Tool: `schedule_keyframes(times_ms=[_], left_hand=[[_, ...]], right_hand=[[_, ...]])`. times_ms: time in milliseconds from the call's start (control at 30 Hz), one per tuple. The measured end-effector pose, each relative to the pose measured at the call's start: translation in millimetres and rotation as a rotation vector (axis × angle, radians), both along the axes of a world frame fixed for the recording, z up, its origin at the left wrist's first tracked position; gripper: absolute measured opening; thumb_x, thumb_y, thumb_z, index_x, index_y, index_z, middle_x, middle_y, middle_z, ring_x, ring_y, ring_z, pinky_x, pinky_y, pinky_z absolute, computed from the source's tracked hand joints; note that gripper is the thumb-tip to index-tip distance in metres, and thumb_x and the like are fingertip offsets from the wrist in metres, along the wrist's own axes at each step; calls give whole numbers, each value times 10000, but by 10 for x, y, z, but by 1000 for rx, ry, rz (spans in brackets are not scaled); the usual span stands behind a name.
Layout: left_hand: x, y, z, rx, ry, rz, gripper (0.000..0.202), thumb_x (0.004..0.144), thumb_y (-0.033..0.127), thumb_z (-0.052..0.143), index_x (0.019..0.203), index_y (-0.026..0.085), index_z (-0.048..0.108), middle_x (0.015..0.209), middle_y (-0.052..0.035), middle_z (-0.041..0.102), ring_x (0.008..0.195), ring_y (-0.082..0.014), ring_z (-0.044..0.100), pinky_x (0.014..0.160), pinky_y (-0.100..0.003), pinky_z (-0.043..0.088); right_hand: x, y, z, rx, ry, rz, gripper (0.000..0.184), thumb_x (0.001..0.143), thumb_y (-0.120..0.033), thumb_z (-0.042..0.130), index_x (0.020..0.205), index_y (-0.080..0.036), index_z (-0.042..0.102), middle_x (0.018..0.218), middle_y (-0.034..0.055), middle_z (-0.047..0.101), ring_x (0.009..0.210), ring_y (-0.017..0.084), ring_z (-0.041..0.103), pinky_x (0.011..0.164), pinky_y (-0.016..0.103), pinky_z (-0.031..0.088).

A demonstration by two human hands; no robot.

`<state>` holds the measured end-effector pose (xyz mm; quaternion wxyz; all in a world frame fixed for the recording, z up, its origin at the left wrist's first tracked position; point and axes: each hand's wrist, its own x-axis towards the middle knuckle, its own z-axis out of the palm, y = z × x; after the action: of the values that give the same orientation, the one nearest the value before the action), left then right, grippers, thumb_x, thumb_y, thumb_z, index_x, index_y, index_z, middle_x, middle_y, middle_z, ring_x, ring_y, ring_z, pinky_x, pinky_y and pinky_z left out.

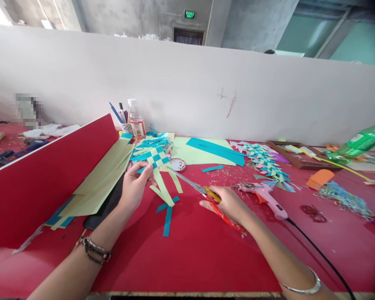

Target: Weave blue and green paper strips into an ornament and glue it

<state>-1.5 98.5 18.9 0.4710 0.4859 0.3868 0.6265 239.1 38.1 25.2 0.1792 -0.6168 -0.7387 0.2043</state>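
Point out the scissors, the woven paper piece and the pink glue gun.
Scissors (200, 189): head view, on the metal near the pivot.
Woven paper piece (158, 158): head view, on the middle of its checkered weave.
Pink glue gun (274, 204): head view, on its handle.

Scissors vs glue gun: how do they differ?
The scissors are held in the right hand; the glue gun lies unheld. The scissors have red and yellow handles; the glue gun is mostly pink. The glue gun trails a black cord; the scissors don't. Both point roughly leftward.
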Motion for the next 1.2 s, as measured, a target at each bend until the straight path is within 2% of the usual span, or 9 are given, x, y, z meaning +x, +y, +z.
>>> schedule_keyframes(times_ms=[267, 467, 667, 867, 967, 1100, 1200], left_hand=[[-1, 13, -10, -26, -7, -31, 188, 671, 326, 621, 688, 178, 506, 487, 79, 489, 381, -63, 502, 423, -172, 398], [-3, 27, -32, -40, 61, -24, 207, 683, 354, 607, 694, 175, 505, 484, 67, 499, 393, -70, 499, 428, -177, 394], [-31, 69, -34, -3, 51, 44, 190, 698, 346, 595, 688, 184, 498, 461, 82, 444, 379, -51, 457, 414, -159, 359], [-43, 90, -44, -26, 2, 95, 198, 678, 358, 606, 691, 176, 529, 577, 50, 519, 468, -61, 521, 496, -165, 426], [-40, 80, -46, -39, 13, 106, 195, 672, 356, 613, 689, 173, 546, 612, 42, 536, 509, -63, 543, 515, -155, 428], [-37, 74, -53, -55, 10, 104, 215, 649, 369, 636, 687, 173, 558, 627, 36, 560, 539, -78, 566, 493, -151, 414], [-37, 74, -57, -100, -40, 77, 223, 629, 373, 655, 689, 172, 579, 629, 29, 596, 579, -93, 584, 514, -156, 425]], right_hand=[[31, 7, 25, 17, -20, 5, 313, 686, -480, 523, 599, -192, 438, 517, -44, 437, 478, 93, 382, 453, 202, 214], [47, 9, 23, 30, -71, 3, 348, 682, -506, 515, 568, -189, 426, 485, -48, 397, 452, 84, 343, 446, 204, 193], [32, 2, 25, 48, -122, -21, 378, 678, -546, 512, 571, -189, 453, 491, -26, 444, 466, 97, 366, 456, 208, 202], [34, 2, -7, 37, -89, 21, 356, 704, -540, 498, 662, -188, 464, 622, 9, 532, 565, 130, 471, 503, 211, 279], [36, -16, -11, 20, -73, 67, 342, 707, -522, 511, 775, -188, 474, 757, 37, 561, 661, 156, 521, 556, 226, 334], [32, -51, 3, 23, -87, 84, 382, 715, -494, 516, 928, -184, 450, 919, 86, 545, 803, 195, 537, 615, 252, 371], [19, -55, -9, 62, -113, 81, 397, 706, -506, 523, 925, -190, 426, 923, 77, 525, 795, 193, 530, 614, 255, 374]])
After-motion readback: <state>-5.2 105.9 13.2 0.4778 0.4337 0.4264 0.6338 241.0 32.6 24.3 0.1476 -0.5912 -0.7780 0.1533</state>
